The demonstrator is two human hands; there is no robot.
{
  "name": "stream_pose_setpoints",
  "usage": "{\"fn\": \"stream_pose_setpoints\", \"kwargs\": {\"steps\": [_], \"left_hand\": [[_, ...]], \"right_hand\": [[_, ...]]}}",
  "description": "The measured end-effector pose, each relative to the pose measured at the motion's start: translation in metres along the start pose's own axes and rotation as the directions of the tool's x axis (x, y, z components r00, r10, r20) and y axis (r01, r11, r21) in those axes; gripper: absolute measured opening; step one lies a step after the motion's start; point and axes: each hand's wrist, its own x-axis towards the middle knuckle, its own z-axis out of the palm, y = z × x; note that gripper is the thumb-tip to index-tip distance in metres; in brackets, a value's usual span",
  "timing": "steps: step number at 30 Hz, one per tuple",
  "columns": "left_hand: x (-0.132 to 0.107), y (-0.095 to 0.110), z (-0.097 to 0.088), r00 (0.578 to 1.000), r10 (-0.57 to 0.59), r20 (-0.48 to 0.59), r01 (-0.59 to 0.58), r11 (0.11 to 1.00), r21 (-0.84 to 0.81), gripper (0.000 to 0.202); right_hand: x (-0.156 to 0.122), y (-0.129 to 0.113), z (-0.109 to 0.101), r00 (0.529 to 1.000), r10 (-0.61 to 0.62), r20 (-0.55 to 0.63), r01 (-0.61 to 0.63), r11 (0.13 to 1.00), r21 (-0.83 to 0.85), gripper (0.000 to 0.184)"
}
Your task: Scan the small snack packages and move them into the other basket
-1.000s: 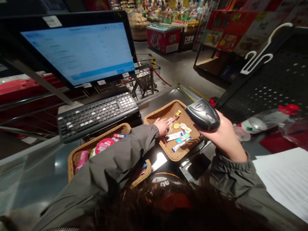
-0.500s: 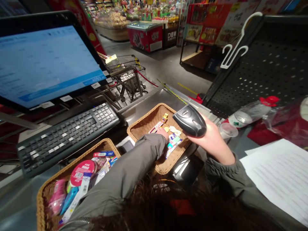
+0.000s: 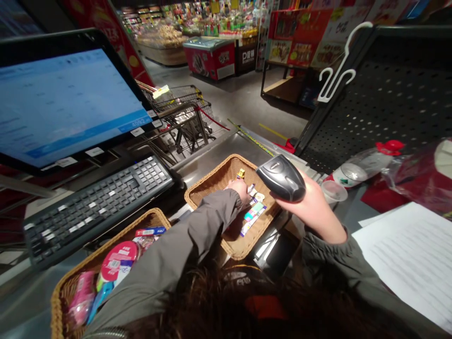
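My right hand (image 3: 310,207) is wrapped around a black handheld barcode scanner (image 3: 281,178), held up over the right side of a wicker basket (image 3: 201,184). Down inside that basket is my left hand (image 3: 239,189), its fingers curled and partly hidden, so what they grip cannot be made out. Just beyond those fingers stands a small yellow item (image 3: 241,173). Nearer me in the same basket lie a teal-and-white packet (image 3: 254,212) and a small pale item (image 3: 260,197).
A second wicker basket (image 3: 58,301), filled with packaged goods including a round pink-lidded tub (image 3: 118,259), sits at the lower left. Behind it are a keyboard (image 3: 102,202) and a monitor (image 3: 74,103). Printed paper (image 3: 406,259) and a plastic cup (image 3: 334,192) lie at the right.
My left hand has shifted slightly and now covers the small box that showed by its fingers. The scanner stays nearly in place in my right hand. The view has tilted a little.
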Motion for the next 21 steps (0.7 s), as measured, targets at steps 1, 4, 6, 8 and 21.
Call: {"fn": "stream_pose_setpoints", "kwargs": {"steps": [1, 4, 6, 8, 21], "left_hand": [[0.0, -0.002, -0.017, 0.999, -0.022, -0.026, 0.021, 1.0, -0.02, 0.026], [-0.012, -0.014, -0.069, 0.991, -0.021, -0.134, 0.007, 0.994, -0.109, 0.021], [-0.03, -0.024, -0.099, 0.967, -0.01, -0.256, -0.044, 0.978, -0.205, 0.023], [-0.054, -0.035, -0.121, 0.888, -0.076, -0.453, -0.14, 0.894, -0.426, 0.025], [-0.218, -0.084, -0.158, 0.359, -0.545, -0.758, -0.425, 0.628, -0.652, 0.031]], "right_hand": [[0.0, -0.002, 0.0, 1.0, 0.005, -0.004, -0.005, 1.0, -0.001, 0.061], [0.001, -0.008, -0.001, 1.0, -0.001, -0.02, 0.001, 1.0, -0.006, 0.061], [0.002, -0.013, 0.001, 0.999, -0.026, -0.028, 0.026, 1.0, -0.017, 0.059], [0.002, -0.018, 0.003, 0.998, -0.053, -0.032, 0.052, 0.998, -0.03, 0.058], [-0.003, -0.096, 0.04, 0.941, -0.336, 0.027, 0.336, 0.942, 0.017, 0.063]]}}
